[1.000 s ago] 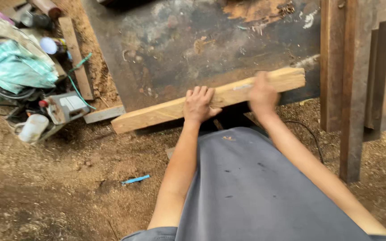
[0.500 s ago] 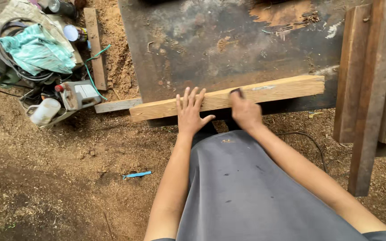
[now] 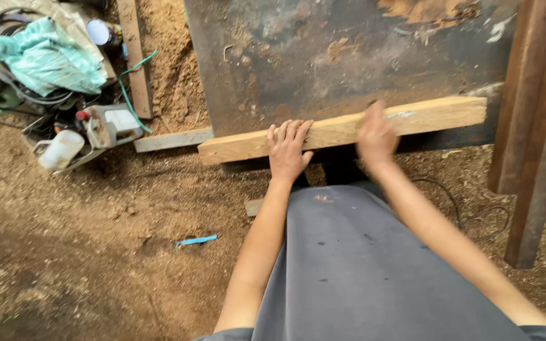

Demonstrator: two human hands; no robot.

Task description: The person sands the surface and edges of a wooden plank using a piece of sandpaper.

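- My left hand [image 3: 287, 153] lies flat on the near face of the wooden beam [image 3: 342, 128], fingers spread and open, palm pressing — no grasp.
- My right hand [image 3: 376, 136] rests on the beam further right, fingers draped over its top edge; it is blurred, so I cannot tell whether they curl shut behind it.
- The beam lies along the near edge of the dark, rust-stained metal table [image 3: 349, 57], left end lower and jutting past the table's corner, right end close to the upright timber post [image 3: 541, 126].
- Step in hand, by my judgement: seating and squaring the beam on the table edge.
- Next move calls for even pressure from both palms — the overhanging left end could tip.
- Sawdust floor [image 3: 96, 240] below; a blue scrap [image 3: 196, 240] lies well apart.
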